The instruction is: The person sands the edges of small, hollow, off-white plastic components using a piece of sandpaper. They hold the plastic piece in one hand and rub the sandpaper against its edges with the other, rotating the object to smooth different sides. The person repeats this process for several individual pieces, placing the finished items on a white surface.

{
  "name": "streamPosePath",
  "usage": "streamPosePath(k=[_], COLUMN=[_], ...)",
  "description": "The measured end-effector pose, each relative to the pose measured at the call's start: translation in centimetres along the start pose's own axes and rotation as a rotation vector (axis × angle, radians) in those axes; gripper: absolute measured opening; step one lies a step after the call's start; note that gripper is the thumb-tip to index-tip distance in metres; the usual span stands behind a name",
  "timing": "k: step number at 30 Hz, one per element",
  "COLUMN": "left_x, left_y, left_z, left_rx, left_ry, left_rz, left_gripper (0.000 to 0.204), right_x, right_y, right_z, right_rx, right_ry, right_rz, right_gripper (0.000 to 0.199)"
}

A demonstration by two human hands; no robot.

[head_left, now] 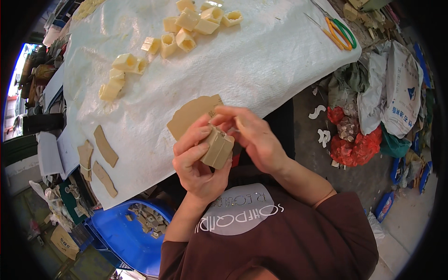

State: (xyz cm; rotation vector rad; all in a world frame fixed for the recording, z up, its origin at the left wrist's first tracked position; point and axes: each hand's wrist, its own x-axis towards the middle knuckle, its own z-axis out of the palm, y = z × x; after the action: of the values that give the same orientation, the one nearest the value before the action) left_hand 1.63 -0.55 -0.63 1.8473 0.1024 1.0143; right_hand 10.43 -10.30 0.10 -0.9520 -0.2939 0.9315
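A tan block with flat, angled sides is in my left hand, whose fingers and thumb wrap round it. My right hand is at the block's upper end, its fingers bent and closed inward. What sits between those fingertips is too small to make out. Just beyond my hands, a brown cardboard sheet with a scalloped edge lies on the white-covered table. Three narrow curved cardboard pieces lie at the table's left.
Several hollow cream-yellow blocks are grouped at the far side. Scissors with orange and green handles lie far right. Below the table's left edge stands a blue tub with small tan pieces. Red bags and white sacks rest right.
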Motion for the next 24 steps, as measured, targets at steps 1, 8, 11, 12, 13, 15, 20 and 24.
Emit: streamPosePath(k=[1,8,11,12,13,15,20,24], left_x=[0.1,0.1,0.1,0.1,0.1,0.0,-0.1,-0.1], left_y=[-0.2,-1.1,-0.9,-0.8,-0.8,-0.9,-0.9,-1.1], left_z=[0.0,0.3,0.3,0.3,0.3,0.3,0.4,0.4], left_rx=[0.033,-0.065,0.014,0.02,0.027,0.024,0.0,-0.026], left_ry=[0.009,-0.036,-0.062,-0.064,-0.066,-0.061,-0.046,-0.034], left_rz=[0.029,0.02,0.0,-0.005,-0.011,-0.011,-0.017,-0.01], left_gripper=[0.049,0.052,0.055,0.055,0.055,0.055,0.055,0.055], right_x=[-0.1,-0.4,-0.4,-0.4,-0.4,-0.4,-0.5,-0.5], right_y=[-0.5,-0.8,-0.7,-0.7,-0.7,-0.5,-0.2,-0.1], right_z=[0.0,0.2,0.2,0.2,0.2,0.2,0.2,0.3], right_rx=[-0.08,-0.177,-0.15,-0.143,-0.136,-0.119,-0.067,-0.064], right_ry=[-0.038,-0.098,-0.088,-0.088,-0.088,-0.074,-0.063,-0.054], right_rz=[0.017,0.019,0.025,0.036,0.047,0.042,0.063,0.07], right_gripper=[0.035,0.032,0.032,0.032,0.031,0.031,0.031,0.03])
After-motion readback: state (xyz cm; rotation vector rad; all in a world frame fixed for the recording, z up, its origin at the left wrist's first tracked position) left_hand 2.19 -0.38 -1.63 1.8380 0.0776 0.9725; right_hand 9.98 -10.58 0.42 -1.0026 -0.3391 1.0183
